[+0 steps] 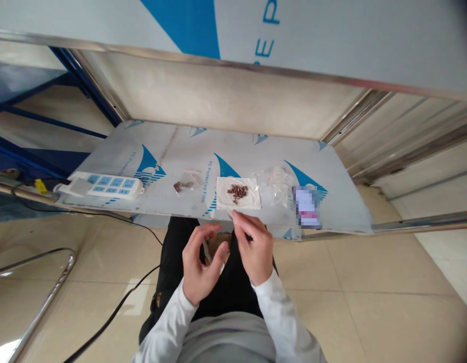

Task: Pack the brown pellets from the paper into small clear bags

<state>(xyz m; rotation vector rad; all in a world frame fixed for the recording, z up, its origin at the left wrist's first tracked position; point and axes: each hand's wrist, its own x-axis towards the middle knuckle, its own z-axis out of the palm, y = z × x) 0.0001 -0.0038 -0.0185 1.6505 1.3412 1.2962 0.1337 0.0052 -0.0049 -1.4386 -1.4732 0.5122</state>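
My left hand is just off the shelf's front edge, above my lap. Its thumb and index finger are apart, with nothing visible between them. To its right, my right hand has thumb and index finger pinched together at the front edge of a white tissue. A tiny pale bit may show at the fingertips, too small to make out. On the tissue lies a heap of small dark brown, rod-like pieces. Left of it is a clear zip bag with more brown pieces at its left end.
Crumpled clear plastic bags lie right of the tissue, beside a phone with its screen blurred. A white power strip sits at the left. The film-covered shelf has an upper panel over it. Black cables hang at left.
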